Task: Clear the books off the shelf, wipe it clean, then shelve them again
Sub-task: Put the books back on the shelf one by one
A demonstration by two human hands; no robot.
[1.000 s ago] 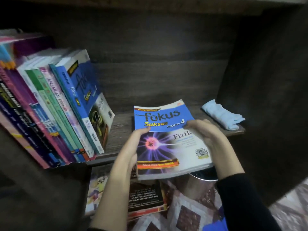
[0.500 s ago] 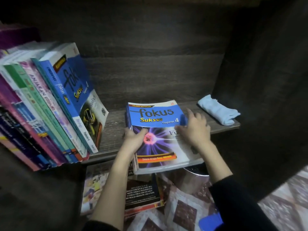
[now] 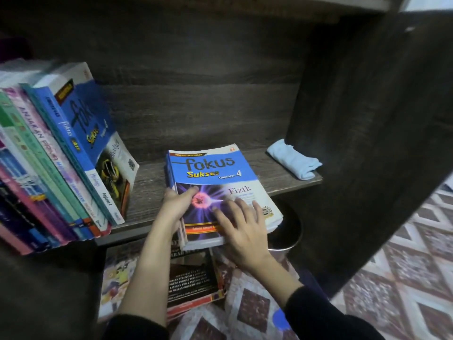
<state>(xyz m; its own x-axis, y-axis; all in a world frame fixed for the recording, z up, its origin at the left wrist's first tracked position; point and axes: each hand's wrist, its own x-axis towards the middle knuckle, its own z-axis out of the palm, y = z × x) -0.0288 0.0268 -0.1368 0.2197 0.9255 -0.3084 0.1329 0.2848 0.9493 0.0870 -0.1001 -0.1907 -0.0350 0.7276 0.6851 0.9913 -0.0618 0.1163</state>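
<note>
Left hand (image 3: 177,204) grips the spine edge of the Fizik book (image 3: 213,173), thumb on the cover, the rest hidden beneath. Right hand (image 3: 241,224) lies flat on the lower cover, fingers (image 3: 239,207) straight and spread. Book lies flat on the shelf (image 3: 149,187), near part overhanging the front edge, between the leaning book row (image 3: 61,155) and the folded blue cloth (image 3: 293,161).

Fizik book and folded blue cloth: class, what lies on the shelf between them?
Nothing: the head view shows bare shelf between the Fizik book and the blue cloth.

Two hands (image 3: 177,206) (image 3: 242,228), one flat Fizik book (image 3: 213,168), one blue cloth (image 3: 293,161), one metal container (image 3: 291,231), leaning books (image 3: 73,148) beyond count
</note>
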